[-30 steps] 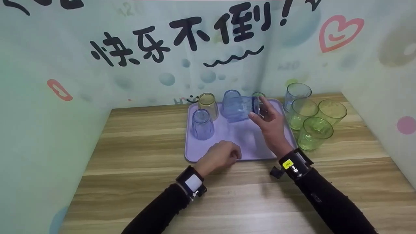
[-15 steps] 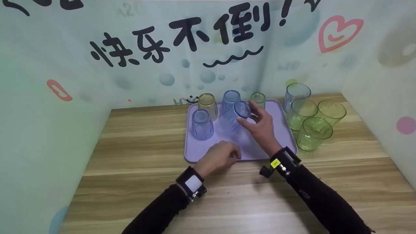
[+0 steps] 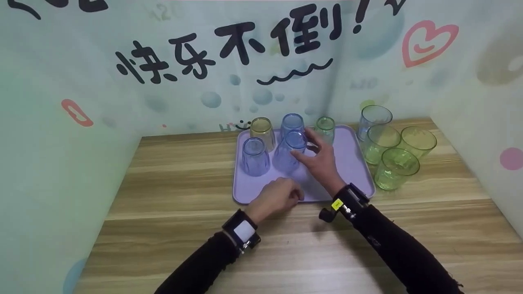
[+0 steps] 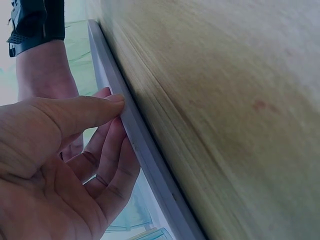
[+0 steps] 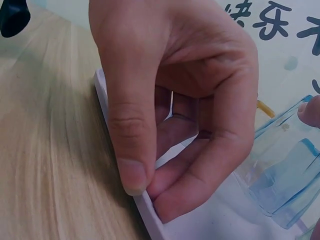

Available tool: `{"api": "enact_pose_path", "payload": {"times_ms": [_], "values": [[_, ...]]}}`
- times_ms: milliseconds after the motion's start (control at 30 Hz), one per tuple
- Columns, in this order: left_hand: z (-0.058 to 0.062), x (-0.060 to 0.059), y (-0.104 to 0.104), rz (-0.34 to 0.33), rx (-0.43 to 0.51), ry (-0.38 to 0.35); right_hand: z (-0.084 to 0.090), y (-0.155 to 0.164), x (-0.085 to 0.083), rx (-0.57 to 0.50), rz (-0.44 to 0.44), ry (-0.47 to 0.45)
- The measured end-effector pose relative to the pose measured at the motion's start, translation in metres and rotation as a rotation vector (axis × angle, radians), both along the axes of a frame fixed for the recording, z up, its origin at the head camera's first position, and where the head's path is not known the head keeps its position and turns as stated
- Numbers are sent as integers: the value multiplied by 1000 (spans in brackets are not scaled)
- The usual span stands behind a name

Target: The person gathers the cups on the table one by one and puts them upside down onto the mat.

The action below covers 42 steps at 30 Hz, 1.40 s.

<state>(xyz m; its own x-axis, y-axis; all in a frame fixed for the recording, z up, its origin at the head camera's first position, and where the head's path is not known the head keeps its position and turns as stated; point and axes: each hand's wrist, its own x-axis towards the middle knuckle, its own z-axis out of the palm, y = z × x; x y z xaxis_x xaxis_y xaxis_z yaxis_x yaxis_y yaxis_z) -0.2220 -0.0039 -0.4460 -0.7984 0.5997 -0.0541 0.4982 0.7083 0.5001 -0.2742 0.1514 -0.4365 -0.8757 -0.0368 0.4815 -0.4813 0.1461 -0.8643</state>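
My right hand (image 3: 320,165) grips a blue drinking glass (image 3: 286,158) near its base, thumb on the near side and fingers behind. The glass is upside down, upright over the purple tray (image 3: 347,163), beside another upturned blue glass (image 3: 254,161). At the tray's near edge my left hand (image 3: 276,196) pinches the rim (image 4: 131,117); its thumb lies outside and the other fingers inside. The right wrist view shows this left hand (image 5: 200,115) close up, with the held glass (image 5: 285,185) at the right, where fingertips of my right hand show.
Further back on the tray stand upturned amber (image 3: 262,132), blue (image 3: 292,121) and green (image 3: 325,128) glasses. Several glasses stand mouth-up on the table right of the tray, among them a green one (image 3: 396,169) and a blue one (image 3: 374,120). A printed cloth (image 3: 184,98) hangs behind.
My right hand has moved left and toward me with the blue glass, turning it from lying sideways to upside down over the tray. My left hand has stayed at the rim.
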Motion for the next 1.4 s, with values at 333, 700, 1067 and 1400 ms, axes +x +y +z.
{"api": "enact_pose_path", "payload": {"times_ms": [333, 700, 1067, 1400], "values": [[-4, -2, 1, -23, -10, 68, 3, -4, -3, 75, -5, -45], [-5, -2, 1, -10, -8, 46, -2, -7, -5, 92, 6, -42], [-1, -1, 0, -1, -18, 35, -34, -4, -29, 128, 14, -70], [-5, -3, -2, -14, -14, 63, -38, 0, -27, 132, 36, -103]]}}
